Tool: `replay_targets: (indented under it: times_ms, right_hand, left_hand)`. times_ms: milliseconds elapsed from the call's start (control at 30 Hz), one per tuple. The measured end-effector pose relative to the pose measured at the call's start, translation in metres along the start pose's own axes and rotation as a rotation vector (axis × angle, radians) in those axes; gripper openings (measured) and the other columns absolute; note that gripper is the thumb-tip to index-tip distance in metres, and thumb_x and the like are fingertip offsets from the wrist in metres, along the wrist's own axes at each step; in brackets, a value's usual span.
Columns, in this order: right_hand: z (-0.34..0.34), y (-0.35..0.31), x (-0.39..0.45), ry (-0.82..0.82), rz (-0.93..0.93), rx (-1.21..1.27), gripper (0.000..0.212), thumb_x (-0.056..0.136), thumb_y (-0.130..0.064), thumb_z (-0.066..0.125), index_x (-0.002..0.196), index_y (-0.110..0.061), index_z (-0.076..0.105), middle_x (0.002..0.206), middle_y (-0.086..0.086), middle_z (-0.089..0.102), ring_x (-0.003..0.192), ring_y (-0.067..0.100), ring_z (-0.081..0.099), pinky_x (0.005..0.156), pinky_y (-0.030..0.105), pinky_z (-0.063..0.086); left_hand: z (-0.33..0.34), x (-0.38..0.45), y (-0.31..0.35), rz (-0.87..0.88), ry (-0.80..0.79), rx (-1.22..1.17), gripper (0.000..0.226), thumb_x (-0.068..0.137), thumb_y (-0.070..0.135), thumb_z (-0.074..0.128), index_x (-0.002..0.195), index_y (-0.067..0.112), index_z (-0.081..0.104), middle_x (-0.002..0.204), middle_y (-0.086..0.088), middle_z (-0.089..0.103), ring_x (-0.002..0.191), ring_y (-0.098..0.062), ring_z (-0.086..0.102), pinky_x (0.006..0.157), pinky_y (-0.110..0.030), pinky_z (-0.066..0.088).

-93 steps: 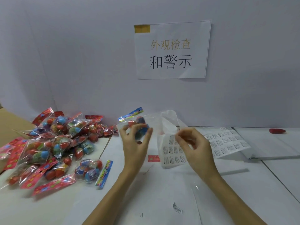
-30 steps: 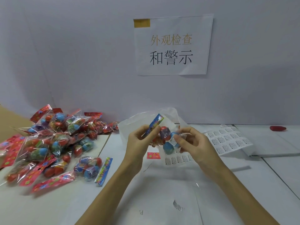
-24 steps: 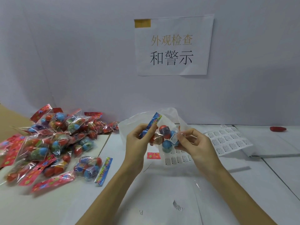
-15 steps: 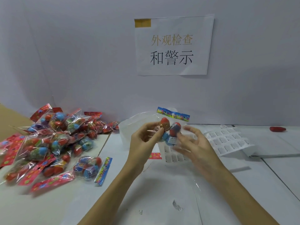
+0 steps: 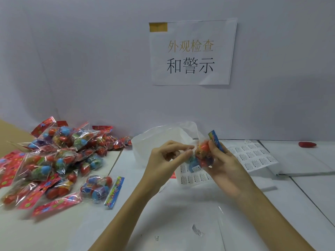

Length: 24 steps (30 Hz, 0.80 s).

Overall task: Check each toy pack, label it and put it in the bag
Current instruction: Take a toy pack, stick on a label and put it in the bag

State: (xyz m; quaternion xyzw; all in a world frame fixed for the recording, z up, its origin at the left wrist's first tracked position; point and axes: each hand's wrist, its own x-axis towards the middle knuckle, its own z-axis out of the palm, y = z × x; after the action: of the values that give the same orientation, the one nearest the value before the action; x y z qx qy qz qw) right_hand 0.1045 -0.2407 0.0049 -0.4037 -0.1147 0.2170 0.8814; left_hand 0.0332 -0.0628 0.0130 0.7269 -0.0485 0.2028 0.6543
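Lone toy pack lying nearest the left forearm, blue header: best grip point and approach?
Judgement: pinch the flat blue header strip of the lone toy pack from its open right side. The strip is thin and stiff; the toy end is bulgy, and the pile crowds its left.

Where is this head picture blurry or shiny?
Head view: the left hand's fingertips and the held toy pack are motion-smeared; glare streaks the cellophane pile of toy packs; the wall sign reads sharp.
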Motion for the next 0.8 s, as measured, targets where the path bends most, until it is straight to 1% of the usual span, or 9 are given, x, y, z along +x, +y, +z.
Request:
replay_targets:
  times_ms: [67, 200, 300, 400, 467, 533, 633, 700, 800]
  right_hand:
    - [0.001, 0.005, 0.002, 0.005, -0.008, 0.02, 0.026, 0.09, -0.023, 0.072, 0.112, -0.012, 0.076, 0.122, 0.012, 0.072, 0.109, 0.023, 0.07, 0.095, 0.038, 0.058]
    - [-0.001, 0.014, 0.002, 0.263, -0.417, -0.673, 0.033, 0.088, -0.027, 0.08, 0.118, -0.02, 0.066, 0.115, 0.0, 0.074, 0.107, 0.014, 0.072, 0.09, 0.028, 0.057]
    - [-0.002, 0.014, -0.001, 0.132, -0.568, -0.755, 0.016, 0.095, -0.032, 0.072, 0.103, -0.018, 0.069, 0.097, 0.0, 0.076, 0.092, 0.017, 0.075, 0.08, 0.024, 0.058]
    - [0.003, 0.018, -0.003, -0.013, -0.485, -0.786, 0.043, 0.095, -0.054, 0.062, 0.117, -0.017, 0.07, 0.111, 0.001, 0.077, 0.106, 0.02, 0.074, 0.093, 0.035, 0.059]
    - [0.005, 0.02, -0.003, -0.09, -0.34, -0.683, 0.066, 0.09, -0.067, 0.061, 0.13, -0.014, 0.065, 0.122, 0.004, 0.075, 0.118, 0.022, 0.07, 0.1, 0.037, 0.057]
    - [0.005, 0.019, -0.002, -0.103, -0.211, -0.529, 0.062, 0.093, -0.058, 0.066, 0.133, -0.011, 0.064, 0.125, 0.01, 0.074, 0.12, 0.027, 0.07, 0.099, 0.041, 0.058]
    - [0.004, 0.015, 0.0, -0.093, -0.044, -0.311, 0.046, 0.098, -0.033, 0.062, 0.133, -0.003, 0.063, 0.124, 0.022, 0.072, 0.117, 0.041, 0.07, 0.092, 0.044, 0.061]
    - [0.004, 0.014, 0.0, -0.131, 0.031, -0.232, 0.046, 0.099, -0.027, 0.058, 0.136, 0.0, 0.059, 0.128, 0.024, 0.07, 0.119, 0.042, 0.068, 0.091, 0.046, 0.062]
    - [0.004, 0.016, -0.001, -0.199, 0.08, -0.24, 0.046, 0.1, -0.028, 0.063, 0.136, 0.0, 0.061, 0.13, 0.022, 0.069, 0.119, 0.038, 0.068, 0.091, 0.047, 0.061]
  left_hand:
    - [0.002, 0.001, -0.001, -0.013, 0.054, -0.031, 0.021, 0.082, 0.041, 0.075, 0.094, 0.028, 0.085, 0.097, 0.003, 0.073, 0.089, -0.02, 0.069, 0.067, -0.027, 0.055]
    - [0.0, 0.002, -0.006, -0.048, 0.232, -0.11, 0.022, 0.085, 0.039, 0.076, 0.096, 0.021, 0.083, 0.097, -0.002, 0.078, 0.076, -0.011, 0.069, 0.063, -0.022, 0.052]
    - [-0.001, 0.001, -0.005, -0.079, 0.251, -0.2, 0.029, 0.083, 0.045, 0.076, 0.1, 0.021, 0.081, 0.1, -0.004, 0.078, 0.082, -0.016, 0.071, 0.069, -0.026, 0.056]
    - [0.002, 0.001, -0.004, -0.029, 0.148, -0.15, 0.033, 0.096, 0.054, 0.065, 0.106, 0.027, 0.08, 0.108, -0.002, 0.078, 0.094, -0.017, 0.072, 0.081, -0.027, 0.056]
    - [0.001, -0.001, -0.001, -0.053, 0.051, -0.1, 0.044, 0.098, 0.065, 0.051, 0.106, 0.034, 0.082, 0.115, 0.005, 0.076, 0.104, -0.01, 0.069, 0.087, -0.017, 0.053]
    - [-0.001, 0.0, 0.001, -0.053, 0.016, -0.061, 0.04, 0.095, 0.066, 0.056, 0.103, 0.037, 0.083, 0.116, 0.011, 0.074, 0.109, -0.007, 0.067, 0.084, -0.015, 0.053]
    - [-0.005, 0.002, -0.001, 0.056, 0.119, -0.071, 0.018, 0.097, 0.035, 0.069, 0.111, 0.031, 0.079, 0.115, 0.007, 0.076, 0.109, -0.012, 0.07, 0.082, -0.021, 0.057]
    - [-0.007, 0.005, -0.002, 0.047, 0.216, -0.062, 0.034, 0.089, 0.035, 0.076, 0.122, 0.03, 0.07, 0.118, 0.006, 0.072, 0.109, -0.012, 0.069, 0.083, -0.023, 0.059]
    - [-0.01, 0.007, -0.003, -0.066, 0.182, -0.133, 0.054, 0.082, 0.045, 0.075, 0.132, 0.03, 0.062, 0.119, 0.006, 0.074, 0.112, -0.012, 0.07, 0.087, -0.024, 0.059]
